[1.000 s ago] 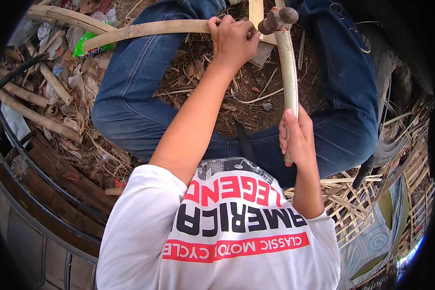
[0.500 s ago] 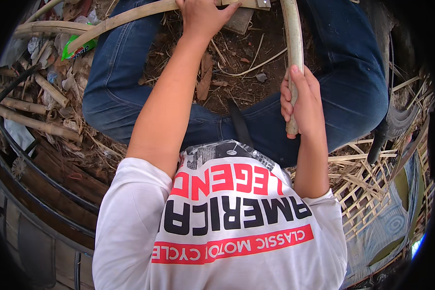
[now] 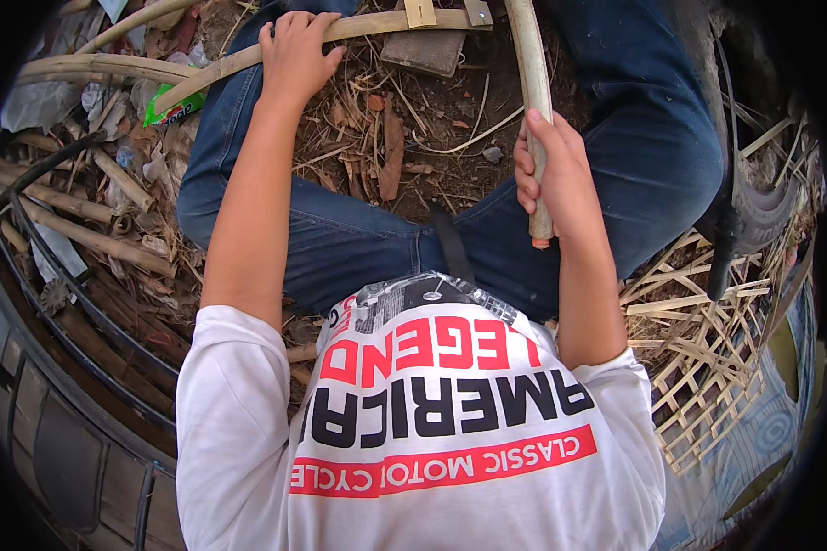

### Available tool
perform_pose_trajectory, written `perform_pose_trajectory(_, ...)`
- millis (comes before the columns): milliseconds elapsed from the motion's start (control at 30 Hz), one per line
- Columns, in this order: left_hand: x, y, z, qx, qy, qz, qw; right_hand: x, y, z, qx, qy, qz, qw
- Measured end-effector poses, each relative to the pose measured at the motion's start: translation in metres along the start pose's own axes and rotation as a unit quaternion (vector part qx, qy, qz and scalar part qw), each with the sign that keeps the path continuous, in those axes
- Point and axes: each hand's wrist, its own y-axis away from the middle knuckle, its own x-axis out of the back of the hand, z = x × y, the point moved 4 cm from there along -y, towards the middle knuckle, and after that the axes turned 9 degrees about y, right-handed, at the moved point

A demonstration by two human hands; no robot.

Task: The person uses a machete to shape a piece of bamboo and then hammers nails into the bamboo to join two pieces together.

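Note:
My left hand (image 3: pixel 296 57) lies across a long, curved bamboo strip (image 3: pixel 377 25), its fingers bent over the far edge and its thumb on the near side. Closed round the lower part of a pale, round stick (image 3: pixel 530 73) is my right hand (image 3: pixel 562 170). The stick's reddish end (image 3: pixel 540 243) pokes out below the fist, and its top runs out of view. Near the strip's right end are a small yellowish piece (image 3: pixel 421 13) and a grey piece with a hole (image 3: pixel 478 12). Under that end lies a flat block (image 3: pixel 423 52).
My legs in jeans (image 3: pixel 652 165) spread around soil with dry leaves (image 3: pixel 390 151). Bamboo lengths (image 3: pixel 101 243), a green wrapper (image 3: pixel 175 108) and a black metal frame (image 3: pixel 110 331) are at left. At right are a woven bamboo lattice (image 3: pixel 708 386) and a dark handle-like part (image 3: pixel 721 266).
My left hand has slid leftward along the bamboo strip, uncovering more of its right part. The view has shifted slightly. My right hand keeps its hold on the stick.

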Motion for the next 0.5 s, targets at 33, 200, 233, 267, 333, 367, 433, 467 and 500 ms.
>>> perform_pose_trajectory(33,-0.003,-0.001,-0.006,0.016,0.011,-0.034,0.999,0.000,0.000,0.000,-0.001,-0.002,0.001,1.000)
perform_pose_trajectory(200,0.004,-0.016,-0.003,0.009,-0.001,-0.091,0.996,0.002,-0.001,0.001,-0.004,-0.017,-0.002,1.000)
perform_pose_trajectory(233,0.006,-0.018,-0.004,0.012,0.003,-0.092,0.996,0.002,-0.001,0.000,-0.004,-0.018,-0.002,1.000)
perform_pose_trajectory(267,0.007,-0.019,-0.005,0.015,0.008,-0.095,0.995,0.002,-0.001,0.001,-0.007,-0.019,-0.002,1.000)
perform_pose_trajectory(333,0.010,-0.023,-0.010,0.022,0.053,-0.107,0.993,0.002,-0.002,0.001,-0.006,-0.017,-0.003,1.000)
perform_pose_trajectory(367,0.011,-0.025,-0.013,0.027,0.076,-0.113,0.990,0.002,-0.003,0.001,-0.007,-0.015,-0.003,1.000)
perform_pose_trajectory(433,0.014,-0.031,-0.017,0.016,0.097,-0.125,0.987,0.002,-0.002,0.000,-0.007,-0.012,-0.001,1.000)
perform_pose_trajectory(467,0.014,-0.032,-0.020,0.011,0.107,-0.130,0.986,0.001,-0.002,-0.001,-0.006,-0.011,-0.001,1.000)
perform_pose_trajectory(500,0.014,-0.032,-0.021,0.002,0.110,-0.126,0.986,0.001,-0.002,0.000,-0.007,-0.013,-0.003,1.000)
